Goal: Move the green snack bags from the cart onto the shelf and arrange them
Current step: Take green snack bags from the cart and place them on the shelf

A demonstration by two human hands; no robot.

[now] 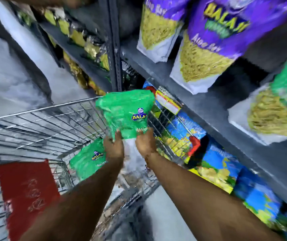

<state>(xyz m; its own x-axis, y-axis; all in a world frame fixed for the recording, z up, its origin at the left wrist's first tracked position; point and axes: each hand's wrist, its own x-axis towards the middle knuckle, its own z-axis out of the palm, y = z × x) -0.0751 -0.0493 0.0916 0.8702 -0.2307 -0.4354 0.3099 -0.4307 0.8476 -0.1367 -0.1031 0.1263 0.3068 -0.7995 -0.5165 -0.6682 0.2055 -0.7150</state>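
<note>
A green snack bag (127,112) is held up over the wire cart (40,126), gripped at its lower edge by my left hand (113,146) and my right hand (145,145). A second green snack bag (85,160) lies lower in the cart, partly behind my left forearm. Another green bag (283,101) stands on the grey shelf (200,100) at the right edge, next to the purple bags. The whole view is blurred by motion.
Two purple snack bags (208,49) stand on the grey shelf above. Blue and yellow bags (214,164) fill the shelf below, close beside the cart. A red flap (28,188) sits at the cart's near end. More yellow bags (80,37) line the left rack.
</note>
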